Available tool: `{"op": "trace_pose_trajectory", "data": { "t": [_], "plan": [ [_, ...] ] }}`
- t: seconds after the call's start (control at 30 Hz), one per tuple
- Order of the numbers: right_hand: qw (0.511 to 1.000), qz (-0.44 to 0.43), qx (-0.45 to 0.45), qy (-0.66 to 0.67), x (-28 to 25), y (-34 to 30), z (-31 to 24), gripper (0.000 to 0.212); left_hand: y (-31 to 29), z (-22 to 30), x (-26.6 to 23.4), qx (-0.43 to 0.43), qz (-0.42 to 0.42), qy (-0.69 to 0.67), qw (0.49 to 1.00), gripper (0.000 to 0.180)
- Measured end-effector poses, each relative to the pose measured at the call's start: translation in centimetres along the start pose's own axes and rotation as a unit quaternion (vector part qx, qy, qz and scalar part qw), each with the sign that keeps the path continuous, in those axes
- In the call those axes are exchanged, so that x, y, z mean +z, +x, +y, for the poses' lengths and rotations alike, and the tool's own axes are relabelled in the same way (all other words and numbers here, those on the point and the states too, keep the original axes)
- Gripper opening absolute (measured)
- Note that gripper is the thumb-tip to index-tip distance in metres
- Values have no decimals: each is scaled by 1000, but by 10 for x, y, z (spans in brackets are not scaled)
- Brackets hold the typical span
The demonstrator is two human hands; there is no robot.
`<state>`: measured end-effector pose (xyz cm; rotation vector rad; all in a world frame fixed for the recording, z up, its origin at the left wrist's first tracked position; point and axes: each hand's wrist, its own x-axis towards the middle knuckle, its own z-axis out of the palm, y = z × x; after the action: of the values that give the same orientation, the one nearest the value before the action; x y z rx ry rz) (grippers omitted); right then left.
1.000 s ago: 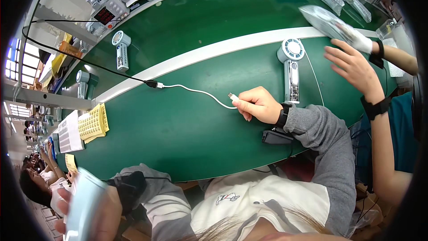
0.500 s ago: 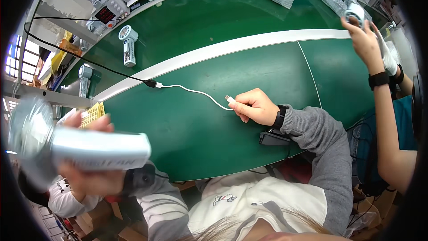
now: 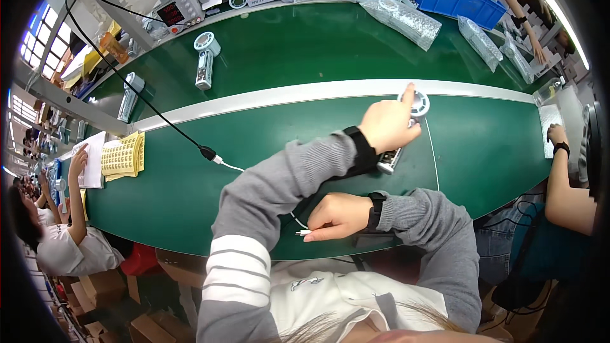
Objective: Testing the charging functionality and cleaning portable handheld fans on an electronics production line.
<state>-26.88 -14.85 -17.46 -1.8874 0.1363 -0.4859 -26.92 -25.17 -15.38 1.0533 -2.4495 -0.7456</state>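
Note:
My left hand reaches across to the right over my right forearm. Its fingers are on a handheld fan with a pale round head and a slim handle, at the table's middle right; the hand hides most of the handle. Close to my body, my right hand pinches the plug end of a white USB cable, the metal tip pointing left. The cable runs up under my left sleeve to a black cord's connector. A dark object lies partly hidden under my right wrist.
Two fans, one upper left and one farther left, lie beyond the white strip. Yellow label sheets lie left. Behind are a power supply, bagged fans and a blue crate. Co-workers sit on both sides.
My left hand has carried the fan from the far left across to the middle right. My right hand has drawn the cable plug nearer my body. The right co-worker's raised hand has come down.

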Motion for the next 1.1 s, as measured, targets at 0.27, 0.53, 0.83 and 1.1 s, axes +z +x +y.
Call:
{"op": "trace_pose_trajectory", "data": {
  "t": [0.27, 0.53, 0.83, 1.1],
  "plan": [
    [999, 20, 30, -17, -2, 5, 1, 37, 24, -10, 23, 53, 37, -48, 997, 72],
    [995, 73, 42, -45, -3, 16, 7, 37, 4, -155, -113, -84, 511, 135, 845, 9],
    [994, 77, 74, -26, -13, 13, 12, 37, -59, -280, -191, -434, 185, 169, 865, 57],
    [970, 189, 131, 80, -16, 18, 15, 29, -63, -202, -149, -238, 230, -525, 784, 36]
  ]
}}
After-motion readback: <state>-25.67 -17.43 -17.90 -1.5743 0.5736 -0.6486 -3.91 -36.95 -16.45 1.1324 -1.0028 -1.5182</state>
